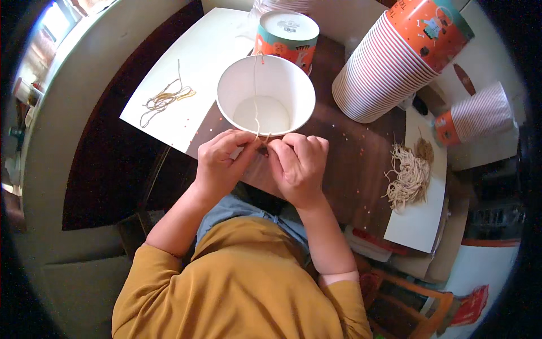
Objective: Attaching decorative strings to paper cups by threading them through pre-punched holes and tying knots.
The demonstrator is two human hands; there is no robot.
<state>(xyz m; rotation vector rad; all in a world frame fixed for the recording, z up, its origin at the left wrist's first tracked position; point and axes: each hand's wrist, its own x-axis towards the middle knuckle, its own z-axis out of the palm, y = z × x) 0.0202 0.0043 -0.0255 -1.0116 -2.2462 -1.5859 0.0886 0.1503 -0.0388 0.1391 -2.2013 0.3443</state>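
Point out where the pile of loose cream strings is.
In the head view, the pile of cream strings lies on a white sheet right of the right hand, below the stacked cups.

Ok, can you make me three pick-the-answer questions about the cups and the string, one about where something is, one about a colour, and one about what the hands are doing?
1. Where is the big pile of pale strings?
A. on the person's right
B. on the person's left
C. inside the cup

2. What colour is the inside of the open cup?
A. green
B. white
C. black

3. What are the hands doing?
A. resting flat on the table
B. holding a spoon
C. pinching a thin string at the cup's rim

Answers:
1 A, the pile lies on a white sheet at the right.
2 B, the inside is plain white.
3 C, the left hand and right hand meet fingertip to fingertip on the string.
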